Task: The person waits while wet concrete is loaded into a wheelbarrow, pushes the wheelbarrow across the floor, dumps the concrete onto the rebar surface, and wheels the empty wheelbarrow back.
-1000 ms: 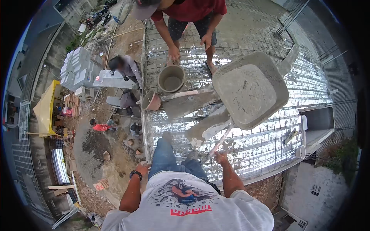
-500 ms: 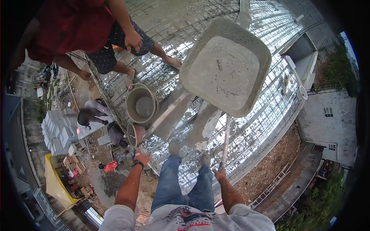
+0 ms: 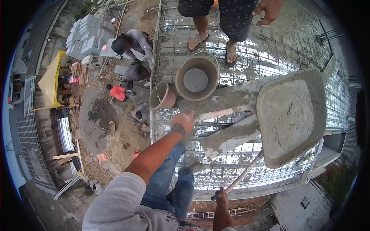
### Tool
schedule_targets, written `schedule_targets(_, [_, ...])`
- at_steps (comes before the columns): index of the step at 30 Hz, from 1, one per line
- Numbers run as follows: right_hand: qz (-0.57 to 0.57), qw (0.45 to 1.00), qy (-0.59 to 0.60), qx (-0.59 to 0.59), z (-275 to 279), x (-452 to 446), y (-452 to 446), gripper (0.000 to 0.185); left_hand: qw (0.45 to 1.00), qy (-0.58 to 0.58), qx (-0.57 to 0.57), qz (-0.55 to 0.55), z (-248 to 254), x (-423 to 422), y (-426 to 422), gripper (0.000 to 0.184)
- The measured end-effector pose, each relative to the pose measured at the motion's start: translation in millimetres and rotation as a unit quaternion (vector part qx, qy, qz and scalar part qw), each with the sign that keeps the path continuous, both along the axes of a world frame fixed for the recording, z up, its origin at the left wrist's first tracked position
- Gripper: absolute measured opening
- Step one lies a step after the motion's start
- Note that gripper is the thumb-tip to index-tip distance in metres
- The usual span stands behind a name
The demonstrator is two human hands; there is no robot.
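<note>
On a deck of steel mesh [image 3: 217, 167] above a building yard, a worker in jeans has both hands on a wheelbarrow [image 3: 285, 152]. The left hand [image 3: 184, 121] appears wrapped around the end of the left handle [image 3: 219, 113]; the right hand [image 3: 221, 193] is clenched on the dark grip of the right handle [image 3: 243, 175]. The tray sits ahead and to the worker's right, overlapping a smeared board [image 3: 231, 136]. Pale grey material lines its floor, though whether fresh mix or dried residue cannot be told. An upright bucket [image 3: 194, 95] stands near a smaller reddish pail [image 3: 167, 100] at the deck's left edge; beyond, a co-worker in sandals [image 3: 198, 41] has one hand [image 3: 268, 10] hanging free. The work looks part done: grey mix [image 3: 296, 34] spreads across the far right of the deck, while nearer the wheelbarrow the rods lie bare over shiny sheeting, apparently left to cover.
</note>
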State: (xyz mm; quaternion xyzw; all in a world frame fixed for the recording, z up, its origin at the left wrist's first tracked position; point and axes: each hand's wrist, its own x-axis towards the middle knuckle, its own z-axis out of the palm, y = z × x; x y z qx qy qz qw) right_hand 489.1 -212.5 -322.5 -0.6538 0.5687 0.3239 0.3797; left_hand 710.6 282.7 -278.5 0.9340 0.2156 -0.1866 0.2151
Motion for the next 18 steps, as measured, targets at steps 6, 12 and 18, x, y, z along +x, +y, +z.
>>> schedule_targets(6, [-0.076, 0.996, -0.036, -0.026, -0.6, -1.9, 17.6, 0.035, 1.000, -0.012, 0.008, 0.027, -26.0, -6.4, -2.1, 0.044])
schedule_targets(12, [-0.083, 0.995, -0.060, 0.001, -7.9, -0.1, 14.1, 0.030, 0.978, -0.189, 0.037, 0.078, 13.3, -41.3, -13.6, 0.080])
schedule_targets(18, [-0.008, 0.987, -0.053, 0.154, 5.7, -2.2, 2.9, 0.033, 0.911, -0.243, -0.095, 0.320, -5.6, -226.9, -123.8, 0.090])
